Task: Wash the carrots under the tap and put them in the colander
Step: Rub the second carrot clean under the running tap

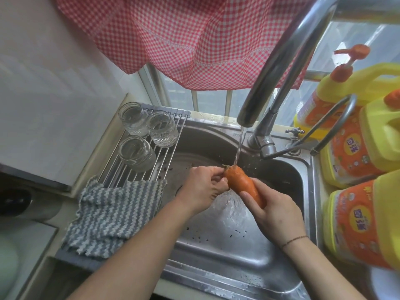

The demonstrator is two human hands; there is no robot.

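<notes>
Right hand point(275, 213): grips the carrot's lower half. Left hand point(203, 187): pinches its stem end. Carrot point(240, 182): over the sink point(227, 252), its top under the tap point(279, 68) stream. Colander: not in view. Status: washing apparently under way; transfer not yet done; other carrots unseen.

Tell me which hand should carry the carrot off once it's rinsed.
Right, probably. The right hand grips the carrot round its lower body, while the left hand only pinches the stem end under the water stream. No colander is in view, so direction is unclear.
</notes>
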